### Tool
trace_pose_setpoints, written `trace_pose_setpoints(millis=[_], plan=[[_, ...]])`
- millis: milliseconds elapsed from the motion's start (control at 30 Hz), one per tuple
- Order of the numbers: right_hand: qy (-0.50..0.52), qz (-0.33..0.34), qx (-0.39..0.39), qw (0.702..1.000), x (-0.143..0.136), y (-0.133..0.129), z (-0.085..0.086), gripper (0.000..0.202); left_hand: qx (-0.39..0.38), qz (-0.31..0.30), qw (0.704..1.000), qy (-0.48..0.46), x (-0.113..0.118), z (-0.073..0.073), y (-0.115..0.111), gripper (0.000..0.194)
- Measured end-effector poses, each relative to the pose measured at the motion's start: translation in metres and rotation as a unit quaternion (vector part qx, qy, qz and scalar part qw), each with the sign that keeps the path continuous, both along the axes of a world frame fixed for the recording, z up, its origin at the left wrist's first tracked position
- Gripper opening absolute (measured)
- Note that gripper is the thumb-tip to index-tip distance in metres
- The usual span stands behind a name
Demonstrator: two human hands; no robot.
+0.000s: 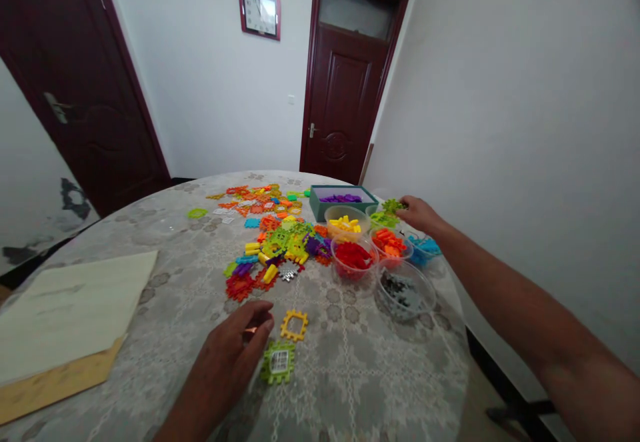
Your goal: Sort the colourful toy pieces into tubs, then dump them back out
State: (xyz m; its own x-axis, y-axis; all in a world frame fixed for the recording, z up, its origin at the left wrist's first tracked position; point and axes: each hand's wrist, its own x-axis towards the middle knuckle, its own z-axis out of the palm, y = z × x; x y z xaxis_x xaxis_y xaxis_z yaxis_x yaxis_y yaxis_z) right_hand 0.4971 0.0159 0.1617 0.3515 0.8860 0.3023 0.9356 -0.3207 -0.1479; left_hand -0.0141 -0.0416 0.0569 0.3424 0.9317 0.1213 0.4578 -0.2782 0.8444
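Paper [85, 315] sits far left, then the left hand [230, 349], fingers loosely curled, can't tell if they hold anything. Mixed-colour pile [285, 239] on the table [325, 389] is still loose, so plenty left imo. Further right, tubs [423, 289] already look single-colour, and the right hand [423, 216]'s fingers pinch a green piece [392, 206] by one tub's green heap [384, 221].

**Your right hand [423, 216] grips a green piece [391, 206]**

Your fingers hide part of it; its edge looks jagged. It sits just at the loose green pieces [384, 220]; whether they touch is unclear. Just beside your left hand [226, 351], a toothed green tile [267, 366] lies flat, a white lattice window [280, 361] in its middle. Slightly farther from you lies a toothed yellow frame [285, 327], open-centred.
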Motion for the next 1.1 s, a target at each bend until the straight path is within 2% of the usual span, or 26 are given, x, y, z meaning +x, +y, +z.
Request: trace_pose_setpoints(millis=[133,300,533,667,767,867,933,967,1033,1100], plan=[[-0.063,0.005,-0.052,0.997,0.040,0.013,-0.008,0.034,0.009,0.000,1.000,0.020,0.001,-0.005,0.003,0.038],[-0.123,0.038,-0.113,0.985,0.058,0.016,-0.027,0.033,0.015,0.006,0.999,0.046,0.000,-0.007,0.004,0.038],[-0.156,0.054,-0.144,0.976,0.055,0.012,-0.040,0.051,0.039,-0.006,0.996,0.083,-0.005,-0.014,0.006,0.037],[-0.164,0.034,-0.137,0.976,0.046,0.006,-0.038,0.051,0.059,-0.012,0.992,0.110,-0.012,-0.017,0.008,0.039],[-0.165,0.024,-0.134,0.977,0.037,-0.003,-0.032,0.048,0.061,-0.013,0.991,0.115,-0.016,-0.014,0.007,0.038],[-0.171,0.017,-0.104,0.980,0.015,-0.017,-0.023,0.045,0.056,-0.029,0.992,0.112,-0.018,-0.008,0.001,0.036],[-0.170,0.042,-0.032,0.984,-0.014,-0.030,-0.020,0.042,0.038,-0.039,0.994,0.098,-0.020,-0.003,-0.004,0.034],[-0.161,0.077,0.019,0.984,-0.033,-0.039,-0.020,0.039,0.023,-0.048,0.995,0.081,-0.021,-0.001,-0.006,0.035],[-0.098,0.169,0.067,0.978,-0.081,-0.060,-0.023,0.035,0.004,-0.075,0.995,0.059,-0.024,0.002,-0.010,0.041],[-0.002,0.269,0.052,0.962,-0.137,-0.084,-0.033,0.030,0.001,-0.102,0.992,0.071,-0.026,0.004,-0.013,0.051]])
